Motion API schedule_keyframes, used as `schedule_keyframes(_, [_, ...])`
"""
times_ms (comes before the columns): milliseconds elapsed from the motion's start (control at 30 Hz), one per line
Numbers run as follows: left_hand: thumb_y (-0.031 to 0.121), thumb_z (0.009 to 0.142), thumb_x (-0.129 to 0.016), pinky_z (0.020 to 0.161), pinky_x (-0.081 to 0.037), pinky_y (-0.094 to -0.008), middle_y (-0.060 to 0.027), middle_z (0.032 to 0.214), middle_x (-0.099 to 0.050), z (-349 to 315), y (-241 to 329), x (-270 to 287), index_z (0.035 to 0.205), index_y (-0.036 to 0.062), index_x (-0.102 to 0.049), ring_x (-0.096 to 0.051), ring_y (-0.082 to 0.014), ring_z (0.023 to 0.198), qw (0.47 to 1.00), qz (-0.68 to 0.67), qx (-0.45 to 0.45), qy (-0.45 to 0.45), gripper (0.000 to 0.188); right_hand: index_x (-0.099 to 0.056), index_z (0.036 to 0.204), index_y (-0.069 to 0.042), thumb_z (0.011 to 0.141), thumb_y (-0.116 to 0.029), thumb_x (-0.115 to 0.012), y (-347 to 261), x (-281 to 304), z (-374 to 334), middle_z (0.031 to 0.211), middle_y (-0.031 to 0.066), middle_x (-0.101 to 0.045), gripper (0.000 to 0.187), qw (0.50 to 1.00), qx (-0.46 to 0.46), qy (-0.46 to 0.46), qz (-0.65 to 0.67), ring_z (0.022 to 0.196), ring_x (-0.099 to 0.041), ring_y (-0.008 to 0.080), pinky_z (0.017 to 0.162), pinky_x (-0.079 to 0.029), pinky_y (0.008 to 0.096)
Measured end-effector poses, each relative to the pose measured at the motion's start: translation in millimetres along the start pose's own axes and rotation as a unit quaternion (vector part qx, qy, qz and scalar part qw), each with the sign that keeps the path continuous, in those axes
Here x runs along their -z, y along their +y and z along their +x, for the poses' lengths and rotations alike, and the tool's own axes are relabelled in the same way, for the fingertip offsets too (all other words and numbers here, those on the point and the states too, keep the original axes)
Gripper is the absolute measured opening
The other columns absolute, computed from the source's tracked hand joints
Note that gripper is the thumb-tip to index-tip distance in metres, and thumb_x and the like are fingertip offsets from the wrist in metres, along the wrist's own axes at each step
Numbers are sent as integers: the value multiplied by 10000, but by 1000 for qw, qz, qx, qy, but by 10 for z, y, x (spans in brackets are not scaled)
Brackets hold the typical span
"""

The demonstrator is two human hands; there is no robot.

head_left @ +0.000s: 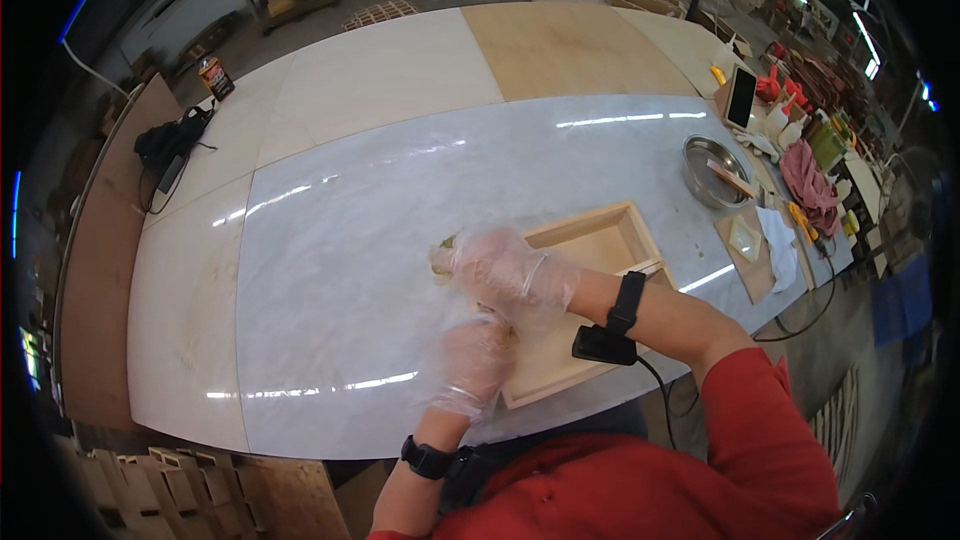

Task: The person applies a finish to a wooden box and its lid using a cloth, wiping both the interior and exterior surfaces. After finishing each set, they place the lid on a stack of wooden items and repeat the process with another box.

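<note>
An open, shallow tray-like box of pale wood [560, 340] lies on the sheeted table in front of me, its left side partly covered by my hands. My left hand [475, 355], in a clear plastic glove, is closed at the box's near left side and appears to grip its edge. Just beyond it, my right hand [500, 265], gloved the same way and slightly blurred, is closed over the box's far left part. From its fingers pokes a small yellow-green wad [442, 256], perhaps a cloth or sponge; its kind is unclear.
A metal bowl [705, 172] with a brush across it stands to the right. Near it lie a white cloth [778, 250], a board with a yellowish pad [745, 240] and a propped phone [740, 97]. A black bag [170, 140] and a bottle [215, 78] are far left.
</note>
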State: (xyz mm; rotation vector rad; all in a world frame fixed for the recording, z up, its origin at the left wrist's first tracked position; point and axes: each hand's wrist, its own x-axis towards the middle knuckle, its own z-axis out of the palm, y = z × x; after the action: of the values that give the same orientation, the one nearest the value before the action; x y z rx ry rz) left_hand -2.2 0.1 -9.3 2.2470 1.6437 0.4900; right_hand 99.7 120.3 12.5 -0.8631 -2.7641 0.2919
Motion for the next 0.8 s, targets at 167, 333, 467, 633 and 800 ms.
schedule_keyframes(167, [158, 812, -629, 549, -494, -465, -160, 925, -664, -88, -87, -83, 992, 90, -607, -651, -347, 685, 997, -59, -5, 40, 195, -627, 1007, -141, 805, -154, -602, -1, 95, -209, 864, 127, -655, 205, 997, 78, -9, 5, 801, -652, 337, 664, -525, 427])
schedule_keyframes(333, [185, 777, -753, 627, -495, -313, -149, 1083, -612, -352, 20, -14, 1244, -9, -516, -606, -188, 714, 910, -312, 59, 264, 559, -644, 1130, -131, 802, -150, -619, -104, 402, -313, 1028, 112, -662, 330, 994, -20, -109, -21, 864, -657, 301, 733, -534, 387])
schedule_keyframes(467, [263, 766, -771, 622, -483, -296, -121, 917, -619, -415, -16, -259, 1261, -54, -491, -553, -175, 664, 889, -396, 150, 176, 651, -657, 1102, -88, 799, -139, -599, -31, 259, -209, 946, 116, -671, 312, 986, 94, 65, -122, 849, -662, 288, 740, -532, 366])
schedule_keyframes(633, [237, 780, -749, 628, -482, -273, -105, 909, -617, -397, 2, -236, 1294, -68, -460, -561, -121, 679, 859, -458, 188, 131, 664, -662, 1049, -96, 785, -140, -588, -250, 185, -368, 823, 133, -663, 277, 984, 153, -17, -89, 790, -660, 304, 671, -532, 382])
schedule_keyframes(800, [219, 796, -726, 633, -492, -269, -94, 938, -620, -365, 7, -325, 1327, -40, -443, -569, -123, 666, 825, -520, 155, 159, 655, -653, 946, -139, 791, -186, -607, -400, 234, -793, 735, 134, -632, 169, 999, 6, -33, 21, 649, -630, 348, 556, -499, 450])
